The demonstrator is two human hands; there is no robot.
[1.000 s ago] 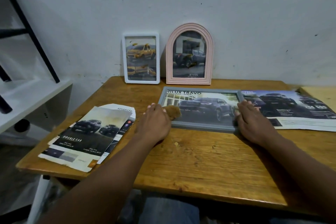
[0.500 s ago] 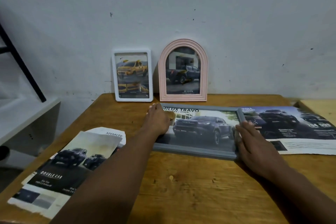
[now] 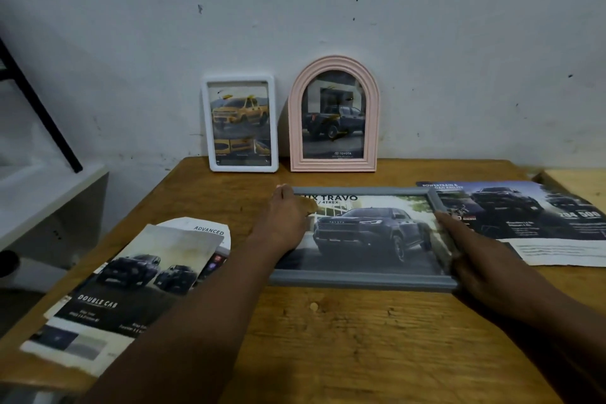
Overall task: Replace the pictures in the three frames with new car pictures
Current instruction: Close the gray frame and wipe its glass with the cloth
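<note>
Gripping the gray frame [image 3: 360,280] by its short ends, left hand [image 3: 285,223] and right hand [image 3: 475,259] each clasp a side as it lies flat on the wooden table [image 3: 328,338]. White frame [image 3: 241,123] and pink arched frame [image 3: 334,115] lean on the wall behind; loose car pictures [image 3: 131,279] lie left.

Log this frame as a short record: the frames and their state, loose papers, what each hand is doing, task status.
surface: wooden table against a wall
white frame: upright against wall, yellow pickup picture
pink arched frame: upright beside it, dark pickup picture
grey frame: lying flat, dark truck picture inside
left hand: on the grey frame's left end
right hand: on the grey frame's right end
loose papers: brochure pages at left, brochure sheet at right
status: all three frames show car pictures; grey frame not yet stood up
</note>
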